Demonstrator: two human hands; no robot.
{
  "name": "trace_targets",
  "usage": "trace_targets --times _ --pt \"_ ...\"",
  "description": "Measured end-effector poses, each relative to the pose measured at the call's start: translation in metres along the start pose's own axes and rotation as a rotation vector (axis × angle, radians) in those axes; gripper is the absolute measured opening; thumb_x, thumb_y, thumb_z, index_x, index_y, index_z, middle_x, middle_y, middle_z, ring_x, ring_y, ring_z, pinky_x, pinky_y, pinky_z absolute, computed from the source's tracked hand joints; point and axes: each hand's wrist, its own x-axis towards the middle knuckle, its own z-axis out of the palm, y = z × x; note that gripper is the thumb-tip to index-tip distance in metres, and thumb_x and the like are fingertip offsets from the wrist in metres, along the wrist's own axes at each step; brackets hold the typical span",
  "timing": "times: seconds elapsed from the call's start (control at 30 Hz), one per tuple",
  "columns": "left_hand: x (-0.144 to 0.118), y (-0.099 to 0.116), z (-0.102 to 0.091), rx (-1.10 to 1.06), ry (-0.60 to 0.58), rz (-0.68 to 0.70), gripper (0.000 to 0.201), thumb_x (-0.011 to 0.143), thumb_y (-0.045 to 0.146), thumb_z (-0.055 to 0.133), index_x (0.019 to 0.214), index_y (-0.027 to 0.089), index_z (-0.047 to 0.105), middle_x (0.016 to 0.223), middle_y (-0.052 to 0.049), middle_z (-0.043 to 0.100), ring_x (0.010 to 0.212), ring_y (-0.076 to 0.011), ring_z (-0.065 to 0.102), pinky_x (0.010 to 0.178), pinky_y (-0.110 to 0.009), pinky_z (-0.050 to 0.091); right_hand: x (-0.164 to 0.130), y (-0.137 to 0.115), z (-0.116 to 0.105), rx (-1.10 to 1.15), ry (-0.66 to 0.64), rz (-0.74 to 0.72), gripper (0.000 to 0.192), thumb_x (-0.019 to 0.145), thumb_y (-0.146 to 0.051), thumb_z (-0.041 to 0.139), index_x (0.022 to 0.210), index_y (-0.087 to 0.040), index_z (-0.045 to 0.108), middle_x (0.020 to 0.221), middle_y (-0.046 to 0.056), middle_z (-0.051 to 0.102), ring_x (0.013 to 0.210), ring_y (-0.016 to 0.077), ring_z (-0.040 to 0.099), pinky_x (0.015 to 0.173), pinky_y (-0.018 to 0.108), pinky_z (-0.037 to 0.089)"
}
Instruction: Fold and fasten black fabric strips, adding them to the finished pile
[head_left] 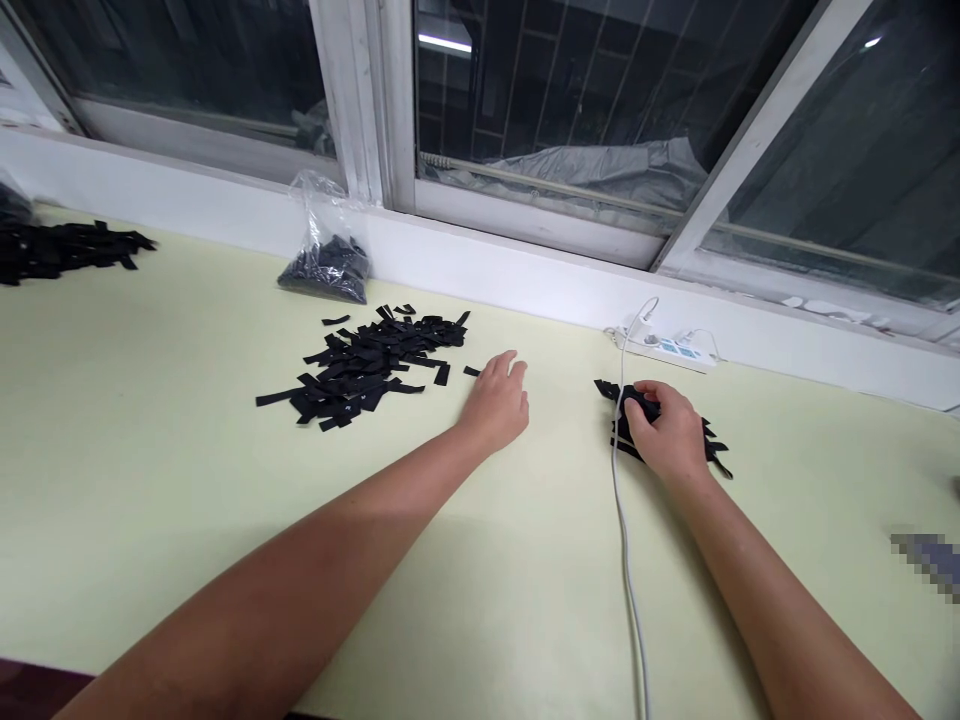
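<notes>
a: what's in the clear bag point(327, 250) by the window ledge?
b: small dark pieces, heaped at the bottom.
a: and the hands?
b: the right hand point(667, 432) has its grip clamped on a small bunch of black strips point(712, 445) lying on the worktop point(150, 420), beside the white cable point(621, 500). the left hand point(496, 405) lies flat, fingers apart, next to the big loose pile point(367, 365). bare worktop lies between the near edge and both hands.

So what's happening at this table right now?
A person works at a pale table by a window. The left hand lies flat, fingers spread, beside a loose pile of black strips. The right hand presses on a smaller bunch of strips, next to a white cable from a power strip.
</notes>
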Motion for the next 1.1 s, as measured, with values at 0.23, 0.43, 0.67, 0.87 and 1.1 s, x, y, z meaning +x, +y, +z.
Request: trace_targets --times 0.23,0.43,0.67,0.87,1.1 --pt "0.007 -0.013 -0.001 0.023 0.024 -0.231 0.015 0.086 0.023 0.054 0.096 0.018 0.064 0.122 -0.015 0.056 0.121 -0.0350 0.044 0.104 -0.059 0.025 0.000 -0.002 0.000 0.022 -0.049 -0.023 0.034 0.082 -0.042 0.053 0.106 -0.021 0.066 0.103 0.009 0.069 0.094 0.0252 0.059 0.089 0.042 0.043" --pt "0.008 -0.012 -0.001 -0.004 0.062 -0.226 0.009 0.086 0.020 0.057 0.082 0.019 0.064 0.110 -0.012 0.061 0.113 -0.0326 0.047 0.100 -0.058 0.028 -0.002 -0.008 0.000 0.052 -0.050 -0.057 0.035 0.083 -0.043 0.052 0.104 -0.020 0.067 0.102 0.010 0.070 0.088 0.0247 0.060 0.085 0.042 0.045" --pt "0.005 0.011 -0.001 -0.615 -0.080 -0.041 0.012 0.089 0.030 0.058 0.088 0.021 0.064 0.088 -0.002 0.068 0.082 -0.0178 0.060 0.080 -0.035 0.048 -0.014 -0.034 -0.003 0.261 -0.214 -0.089 0.029 0.084 -0.042 0.056 0.103 -0.023 0.067 0.095 0.006 0.071 0.080 0.0193 0.062 0.073 0.035 0.048" --pt "0.005 0.023 0.008 -1.180 -0.127 -0.202 0.023 0.085 0.036 0.065 0.095 0.016 0.065 0.095 -0.008 0.074 0.077 -0.0140 0.063 0.075 -0.030 0.050 -0.024 -0.049 0.004 0.587 -0.484 -0.023 0.036 0.081 -0.047 0.067 0.106 -0.022 0.066 0.102 0.008 0.071 0.093 0.0195 0.066 0.074 0.032 0.051" --pt "0.002 0.034 0.010 -1.277 -0.160 -0.244 0.023 0.089 0.037 0.062 0.101 0.018 0.057 0.095 -0.007 0.073 0.076 -0.0126 0.063 0.072 -0.028 0.049 -0.026 -0.056 0.009 0.797 -0.532 0.157 0.042 0.073 -0.053 0.074 0.097 -0.020 0.065 0.097 0.009 0.072 0.088 0.0182 0.065 0.068 0.028 0.050"
